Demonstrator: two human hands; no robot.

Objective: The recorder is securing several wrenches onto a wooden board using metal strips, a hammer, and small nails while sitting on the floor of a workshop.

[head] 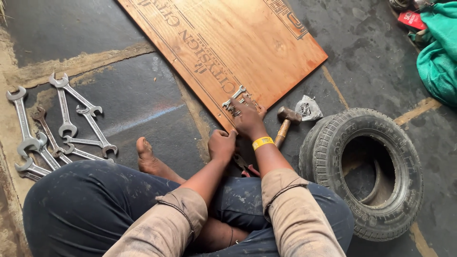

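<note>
I sit cross-legged on a dark floor. My right hand point(247, 118), with a yellow wristband, rests palm down on the near corner of a large brown plywood board point(238, 43), its fingers over several small spanners point(237, 97) lying there. My left hand point(222, 144) is closed in a fist at the board's near edge; I cannot tell whether it holds anything. A hammer point(285, 121) with a wooden handle lies just right of my right wrist. Red-handled pliers point(247, 167) lie on the floor under my forearms.
Several large open-ended spanners point(57, 126) are spread on the floor at the left. A small tyre point(369, 169) lies flat at the right, with a small plastic bag point(308, 108) behind it. Green cloth point(438, 52) is bunched at the far right. My bare foot point(147, 157) points forward.
</note>
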